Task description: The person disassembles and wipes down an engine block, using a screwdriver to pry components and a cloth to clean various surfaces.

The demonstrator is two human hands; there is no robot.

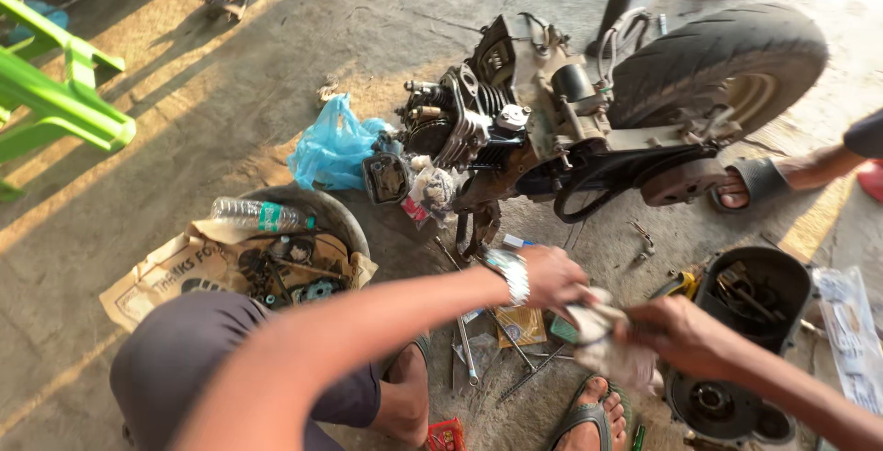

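1. A clear plastic bottle (253, 215) lies on a round dark tub (336, 212) at the middle left.
2. The left hand (552, 278) pinches a crumpled grey-white rag (598, 336) at the lower middle.
3. The right hand (676, 331) grips the same rag, just beside a black engine cover (786, 281) on the floor.

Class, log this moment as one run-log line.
left hand: gripping rag | right hand: gripping rag | nearby: engine, wrench

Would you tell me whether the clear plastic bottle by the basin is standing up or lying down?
Lying down. The clear plastic bottle rests on its side across the rim of the dark basin, its long axis roughly level.
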